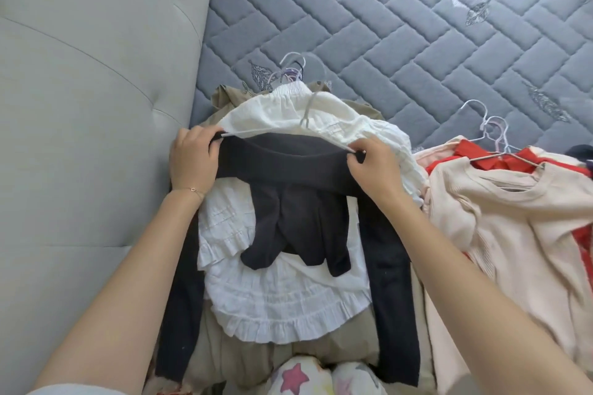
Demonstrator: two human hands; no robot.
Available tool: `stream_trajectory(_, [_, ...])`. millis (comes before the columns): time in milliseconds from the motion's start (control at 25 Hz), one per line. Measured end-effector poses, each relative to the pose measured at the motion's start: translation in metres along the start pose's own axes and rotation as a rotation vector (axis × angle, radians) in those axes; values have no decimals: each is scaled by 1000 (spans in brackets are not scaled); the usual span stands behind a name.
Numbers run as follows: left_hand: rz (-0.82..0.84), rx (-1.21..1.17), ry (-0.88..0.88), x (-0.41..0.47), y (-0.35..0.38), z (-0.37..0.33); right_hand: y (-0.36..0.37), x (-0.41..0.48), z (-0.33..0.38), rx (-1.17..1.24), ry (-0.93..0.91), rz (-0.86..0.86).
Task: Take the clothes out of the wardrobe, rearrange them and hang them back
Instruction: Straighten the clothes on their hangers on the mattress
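A black cardigan [288, 176] is spread over a white ruffled skirt [282, 305] on a pile of clothes on the bed. My left hand [192, 160] grips the cardigan's left shoulder together with the end of a thin white hanger [276, 135]. My right hand [375, 167] pinches the right shoulder and the hanger's other end. The cardigan's long sleeves trail down both sides of the pile. A khaki garment [349, 343] lies underneath, with several hanger hooks [293, 69] poking out at the top.
A second pile lies to the right: a beige knit top [513, 212] over red clothing [471, 151], with white hangers [491, 125]. The grey quilted mattress [401, 26] stretches beyond. A pale grey padded headboard [90, 106] fills the left side.
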State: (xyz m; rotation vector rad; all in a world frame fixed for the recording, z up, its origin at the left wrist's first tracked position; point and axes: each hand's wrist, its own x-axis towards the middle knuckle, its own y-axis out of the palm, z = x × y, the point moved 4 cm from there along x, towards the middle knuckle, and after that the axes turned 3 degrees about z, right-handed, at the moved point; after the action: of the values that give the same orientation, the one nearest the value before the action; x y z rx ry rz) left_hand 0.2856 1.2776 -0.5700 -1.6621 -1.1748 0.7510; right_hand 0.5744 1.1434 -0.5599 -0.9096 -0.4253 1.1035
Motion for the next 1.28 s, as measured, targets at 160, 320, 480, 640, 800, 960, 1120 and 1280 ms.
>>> stream_trajectory(160, [30,-66,44,-36,-72,-28,-58,-64,33,53,21,-1])
stream_trajectory(320, [56,-175,36,-70,-148,-60,-125,-127,67,87,46,-48])
stream_trajectory(480, [193,-294,-41,-116,-212,-85,-195,-192,96,106,17,-77])
stream_trajectory(640, [244,-355,-22,-160,-254,-115,-253,-247,105,132,-66,-91])
stream_trajectory(800, [247,-406,-40,-199,-270,-170,-300,-292,83,138,-56,-163])
stream_trajectory(960, [256,-393,-56,-240,-252,-247,-340,-338,25,164,-37,-211])
stream_trajectory(1120, [243,-456,-127,-289,-214,-317,-383,-372,-45,211,-30,-183])
stream_trajectory(1280, [259,-514,-161,-326,-181,-391,-436,-392,-106,212,0,-163])
